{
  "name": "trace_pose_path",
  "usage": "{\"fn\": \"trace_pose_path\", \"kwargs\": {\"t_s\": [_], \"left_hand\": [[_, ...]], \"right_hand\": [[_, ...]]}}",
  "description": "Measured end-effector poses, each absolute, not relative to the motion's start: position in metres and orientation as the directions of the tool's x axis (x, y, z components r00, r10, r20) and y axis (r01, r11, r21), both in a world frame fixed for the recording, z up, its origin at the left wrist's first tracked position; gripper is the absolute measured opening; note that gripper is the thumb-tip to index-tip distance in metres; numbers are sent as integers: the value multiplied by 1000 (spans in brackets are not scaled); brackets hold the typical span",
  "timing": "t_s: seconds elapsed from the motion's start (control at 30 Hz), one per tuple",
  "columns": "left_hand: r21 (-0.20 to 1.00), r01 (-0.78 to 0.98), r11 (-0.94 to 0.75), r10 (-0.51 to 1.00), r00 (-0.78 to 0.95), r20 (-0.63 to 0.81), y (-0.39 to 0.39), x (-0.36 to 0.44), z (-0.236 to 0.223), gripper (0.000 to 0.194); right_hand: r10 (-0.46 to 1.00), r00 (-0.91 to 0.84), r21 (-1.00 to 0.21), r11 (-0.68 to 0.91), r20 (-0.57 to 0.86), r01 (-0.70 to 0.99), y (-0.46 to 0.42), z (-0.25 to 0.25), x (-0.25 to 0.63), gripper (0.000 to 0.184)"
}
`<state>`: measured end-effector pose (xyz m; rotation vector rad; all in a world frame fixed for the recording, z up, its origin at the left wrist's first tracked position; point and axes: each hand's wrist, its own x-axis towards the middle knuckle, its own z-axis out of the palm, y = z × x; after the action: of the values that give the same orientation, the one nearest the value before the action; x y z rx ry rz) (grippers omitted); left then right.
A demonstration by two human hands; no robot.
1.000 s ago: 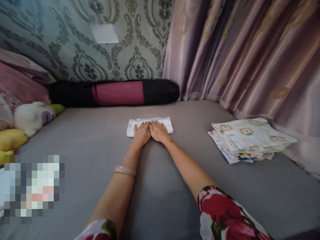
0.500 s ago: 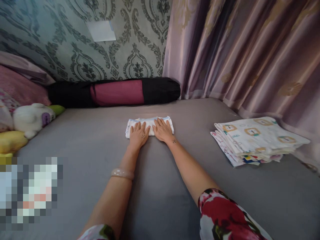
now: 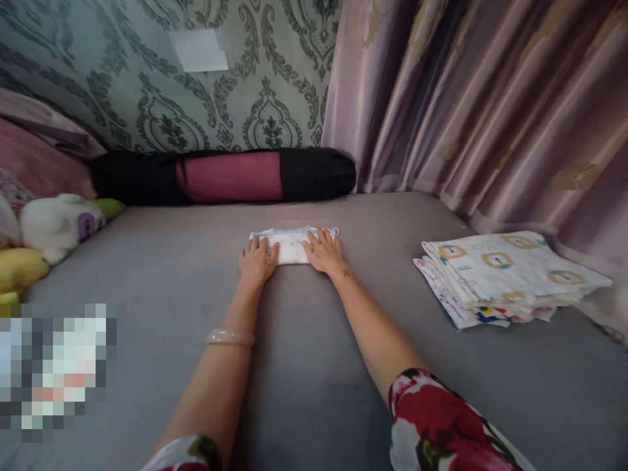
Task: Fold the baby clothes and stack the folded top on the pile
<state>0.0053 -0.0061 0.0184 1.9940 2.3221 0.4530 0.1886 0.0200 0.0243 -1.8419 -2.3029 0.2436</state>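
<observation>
A small white folded cloth (image 3: 293, 250) with a pale blue edge along its far side lies flat on the grey bed sheet (image 3: 314, 366). My left hand (image 3: 259, 257) rests palm down on its left end, fingers stretched forward. On the right end lies my right hand (image 3: 324, 250), also flat with its fingers apart. Between the two hands the middle of the cloth shows. Both palms hide the ends of the cloth beneath them.
To the right sits a stack of folded printed cloths (image 3: 510, 268) near the purple curtain (image 3: 392, 118). A long black and maroon bag (image 3: 230, 176) lies against the patterned wall. Plush toys (image 3: 53, 226) are at the left, above a pixelated patch (image 3: 63, 366).
My left hand has slid left to the cloth's end and my right hand slightly right, so the gap between them is wider. The cloth's edges look straighter.
</observation>
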Motion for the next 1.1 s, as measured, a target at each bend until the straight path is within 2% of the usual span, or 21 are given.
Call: {"fn": "trace_pose_path", "kwargs": {"t_s": [0.07,0.17,0.23,0.43,0.57,0.73,0.83,0.93,1.0,1.1], "left_hand": [[258,960,108,961,-168,221,-6,3,21,50],[238,971,39,903,-136,408,-6,-1,23,51],[221,975,11,885,-112,451,-4,-2,22,53],[257,956,144,972,-185,143,2,-6,10,64],[274,946,172,980,-193,52,5,-8,10,68],[281,946,164,978,-194,80,3,-8,13,64],[227,962,154,942,-212,259,0,1,18,62],[170,983,75,898,-141,417,-4,18,22,63],[144,990,1,918,-58,392,-6,29,22,62],[150,988,-35,977,2,213,-6,37,18,61]], "right_hand": [[979,-200,-256,203,39,945,21,29,190,59],[984,-150,-274,170,91,947,22,34,193,61],[987,-120,-280,145,106,949,24,34,196,62],[991,-104,-264,122,81,957,26,19,202,64],[989,-113,-249,132,90,959,26,13,203,64],[993,-104,-242,116,61,963,28,17,204,65],[993,-97,-240,111,70,964,27,26,200,62],[981,-153,-250,179,120,952,20,35,190,59],[973,-198,-266,223,117,938,15,37,182,58],[974,-215,-264,228,78,937,9,32,175,57]]}}
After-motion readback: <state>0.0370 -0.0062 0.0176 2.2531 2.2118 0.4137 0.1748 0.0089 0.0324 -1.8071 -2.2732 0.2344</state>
